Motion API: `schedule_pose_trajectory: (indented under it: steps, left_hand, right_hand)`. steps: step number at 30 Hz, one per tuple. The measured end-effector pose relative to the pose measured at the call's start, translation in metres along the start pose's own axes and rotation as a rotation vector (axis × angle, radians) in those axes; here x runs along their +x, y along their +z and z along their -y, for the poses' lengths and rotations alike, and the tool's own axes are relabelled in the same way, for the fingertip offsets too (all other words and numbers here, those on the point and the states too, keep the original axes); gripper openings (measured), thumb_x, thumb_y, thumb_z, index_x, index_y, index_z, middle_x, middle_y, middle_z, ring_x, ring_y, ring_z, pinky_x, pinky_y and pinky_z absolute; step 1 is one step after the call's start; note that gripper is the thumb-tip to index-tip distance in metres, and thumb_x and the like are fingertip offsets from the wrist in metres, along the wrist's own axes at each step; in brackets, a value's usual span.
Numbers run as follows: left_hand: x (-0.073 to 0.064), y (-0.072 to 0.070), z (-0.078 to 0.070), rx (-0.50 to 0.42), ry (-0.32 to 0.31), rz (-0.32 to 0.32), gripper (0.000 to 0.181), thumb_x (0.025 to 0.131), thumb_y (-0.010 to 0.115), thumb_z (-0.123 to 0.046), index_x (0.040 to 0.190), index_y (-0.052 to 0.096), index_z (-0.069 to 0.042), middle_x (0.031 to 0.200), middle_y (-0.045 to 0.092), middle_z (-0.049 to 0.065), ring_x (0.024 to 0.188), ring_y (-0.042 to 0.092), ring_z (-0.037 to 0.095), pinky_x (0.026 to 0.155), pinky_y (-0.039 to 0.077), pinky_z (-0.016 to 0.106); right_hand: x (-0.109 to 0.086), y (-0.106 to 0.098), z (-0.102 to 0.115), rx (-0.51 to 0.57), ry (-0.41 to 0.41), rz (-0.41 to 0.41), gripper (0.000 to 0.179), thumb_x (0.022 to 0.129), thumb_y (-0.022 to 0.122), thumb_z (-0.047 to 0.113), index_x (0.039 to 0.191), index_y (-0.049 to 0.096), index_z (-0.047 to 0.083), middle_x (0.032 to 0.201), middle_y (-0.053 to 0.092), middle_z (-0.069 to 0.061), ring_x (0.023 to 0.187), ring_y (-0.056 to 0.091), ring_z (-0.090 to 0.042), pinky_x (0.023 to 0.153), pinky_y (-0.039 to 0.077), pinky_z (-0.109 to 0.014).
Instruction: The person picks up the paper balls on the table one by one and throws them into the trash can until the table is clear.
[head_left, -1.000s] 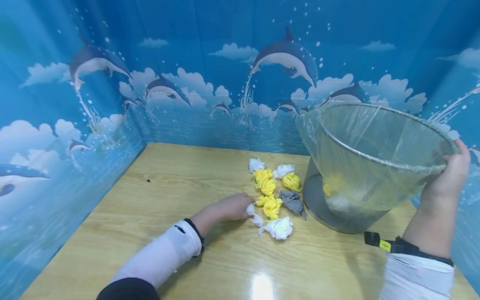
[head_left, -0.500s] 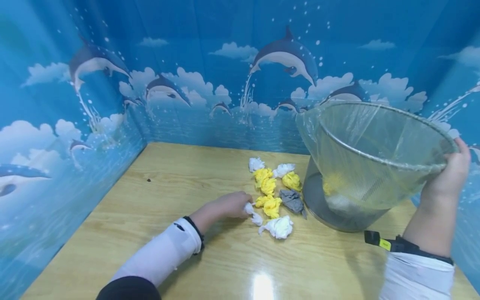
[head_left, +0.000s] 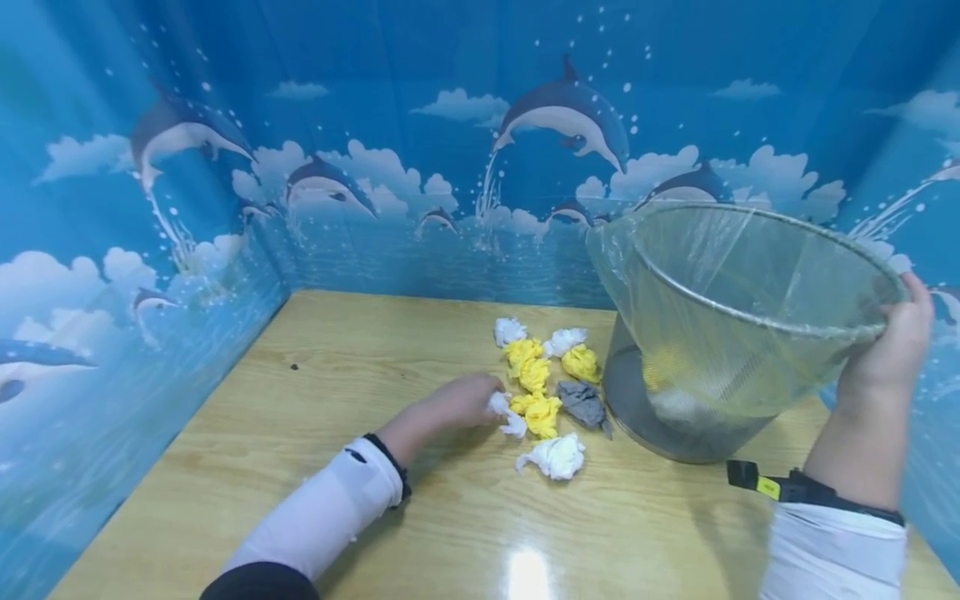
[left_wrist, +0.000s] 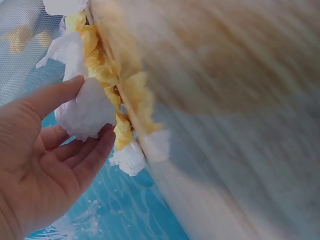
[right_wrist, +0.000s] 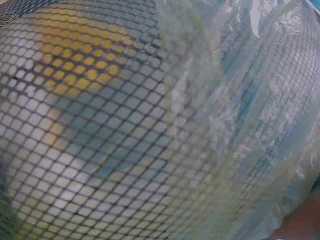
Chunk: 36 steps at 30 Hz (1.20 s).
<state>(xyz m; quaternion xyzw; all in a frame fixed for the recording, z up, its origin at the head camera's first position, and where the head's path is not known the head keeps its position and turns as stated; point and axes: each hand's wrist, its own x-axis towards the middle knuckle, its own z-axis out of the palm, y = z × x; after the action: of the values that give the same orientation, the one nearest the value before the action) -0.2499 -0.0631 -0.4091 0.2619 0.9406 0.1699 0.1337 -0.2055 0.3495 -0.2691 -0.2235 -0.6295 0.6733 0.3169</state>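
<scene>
In the left wrist view my left hand (left_wrist: 55,160) pinches a crumpled white paper ball (left_wrist: 87,110) between thumb and fingers, close over the wooden table. From the head view this left hand (head_left: 457,404) is at the left side of a cluster of crumpled paper, right beside yellow balls (head_left: 540,412). My right hand (head_left: 888,346) grips the right rim of a mesh wastebasket (head_left: 705,367), which leans on its base. A translucent yellowish bag (head_left: 615,250) lines it and folds over the rim. Through the mesh, yellow and white paper (right_wrist: 80,50) shows inside.
A grey crumpled paper (head_left: 583,402) and another yellow ball (head_left: 581,363) lie near the basket's base. White balls lie in front (head_left: 557,456) and at the back of the cluster. A dolphin-printed blue curtain (head_left: 450,258) borders the wooden table (head_left: 360,358).
My left hand has risen slightly, and the white paper ball has come up with it. The head view has shifted a little. My right hand and the wastebasket stay as they were.
</scene>
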Motion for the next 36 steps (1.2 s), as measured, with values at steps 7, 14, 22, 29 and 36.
schedule_pose_trajectory:
  steps: [7, 14, 22, 29, 36]
  left_hand:
    - [0.002, -0.011, -0.005, -0.069, 0.003, -0.089, 0.054, 0.091, 0.067, -0.026, 0.137, 0.051, -0.004, 0.136, 0.054, 0.015, 0.126, 0.052, 0.028, 0.106, 0.044, 0.041]
    - [0.003, -0.029, -0.014, -0.169, 0.012, -0.206, 0.052, 0.092, 0.067, -0.021, 0.137, 0.049, -0.003, 0.137, 0.053, 0.017, 0.113, 0.059, 0.028, 0.099, 0.049, 0.041]
    - [0.004, -0.049, -0.021, -0.196, 0.039, -0.320, 0.053, 0.092, 0.067, -0.023, 0.139, 0.049, -0.005, 0.138, 0.052, 0.014, 0.110, 0.060, 0.025, 0.097, 0.050, 0.040]
    - [0.004, -0.064, -0.034, -0.233, 0.017, -0.323, 0.056, 0.093, 0.066, -0.029, 0.142, 0.047, -0.011, 0.141, 0.051, 0.011, 0.118, 0.056, 0.025, 0.097, 0.050, 0.039]
    - [0.007, -0.079, -0.048, -0.234, 0.056, -0.363, 0.057, 0.092, 0.066, -0.032, 0.143, 0.047, -0.014, 0.136, 0.053, 0.008, 0.102, 0.058, 0.016, 0.083, 0.054, 0.029]
  right_hand:
    - [-0.001, 0.001, 0.001, 0.002, -0.008, -0.014, 0.059, 0.095, 0.023, 0.012, 0.149, 0.029, 0.035, 0.158, 0.012, 0.017, 0.137, 0.016, 0.001, 0.113, 0.011, -0.020]
    - [0.001, 0.000, 0.001, 0.007, -0.003, -0.018, 0.059, 0.095, 0.024, 0.012, 0.149, 0.029, 0.035, 0.157, 0.013, 0.017, 0.136, 0.018, 0.001, 0.111, 0.014, -0.018]
    - [0.000, 0.000, 0.001, 0.016, -0.003, -0.008, 0.061, 0.094, 0.023, 0.010, 0.149, 0.029, 0.035, 0.157, 0.013, 0.017, 0.138, 0.019, 0.000, 0.111, 0.015, -0.019]
    - [0.000, 0.000, 0.001, -0.002, 0.004, 0.009, 0.061, 0.094, 0.023, 0.011, 0.150, 0.026, 0.034, 0.159, 0.009, 0.017, 0.141, 0.013, -0.001, 0.114, 0.012, -0.019]
    - [0.001, -0.002, 0.001, 0.008, -0.011, 0.014, 0.061, 0.094, 0.023, 0.010, 0.150, 0.027, 0.033, 0.159, 0.009, 0.018, 0.140, 0.012, 0.001, 0.114, 0.009, -0.020]
